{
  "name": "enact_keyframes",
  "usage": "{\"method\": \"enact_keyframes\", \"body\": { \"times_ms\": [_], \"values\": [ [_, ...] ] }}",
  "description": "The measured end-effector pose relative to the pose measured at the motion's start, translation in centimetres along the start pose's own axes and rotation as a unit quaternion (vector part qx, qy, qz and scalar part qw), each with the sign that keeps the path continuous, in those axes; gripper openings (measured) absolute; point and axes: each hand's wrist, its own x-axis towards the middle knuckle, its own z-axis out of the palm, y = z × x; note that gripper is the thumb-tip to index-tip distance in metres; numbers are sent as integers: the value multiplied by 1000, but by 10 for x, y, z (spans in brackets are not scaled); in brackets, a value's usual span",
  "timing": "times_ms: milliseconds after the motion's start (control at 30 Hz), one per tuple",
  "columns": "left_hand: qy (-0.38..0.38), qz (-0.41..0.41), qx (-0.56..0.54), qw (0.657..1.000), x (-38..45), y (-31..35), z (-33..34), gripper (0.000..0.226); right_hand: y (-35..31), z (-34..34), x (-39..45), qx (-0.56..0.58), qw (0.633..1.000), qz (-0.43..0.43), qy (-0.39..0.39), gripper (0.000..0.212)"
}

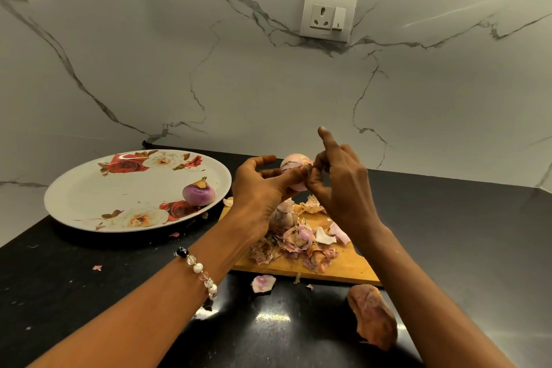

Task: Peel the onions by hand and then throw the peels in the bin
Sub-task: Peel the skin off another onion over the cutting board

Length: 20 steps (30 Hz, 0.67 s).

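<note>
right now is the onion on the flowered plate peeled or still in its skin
Mostly peeled: the purple onion on the white rose-patterned plate shows smooth shiny flesh, with only a dry brown scrap at its top.

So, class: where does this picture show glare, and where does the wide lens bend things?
Head view: glare patches sit on the black counter near the bottom edge and streak the marble wall upper right; the counter's edges and the floral plate look stretched and curved toward the frame's sides.
</note>
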Motion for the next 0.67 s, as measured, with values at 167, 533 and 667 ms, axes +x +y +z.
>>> {"method": "enact_keyframes", "body": {
  "times_ms": [167, 533, 667],
  "values": [
    [-13, 6, 0, 1000, -2, 3, 1, 77, 0, 0, 2, 9, 1000, 10, -1, 60],
    [-27, -37, -83, 995, 0, 9, -2, 75, 7, -7, 3, 146, 981, 109, 60, 55],
    [-15, -21, -63, 998, 2, 8, -2, 74, 2, -10, 3, 142, 985, 80, 49, 61]
  ]
}}
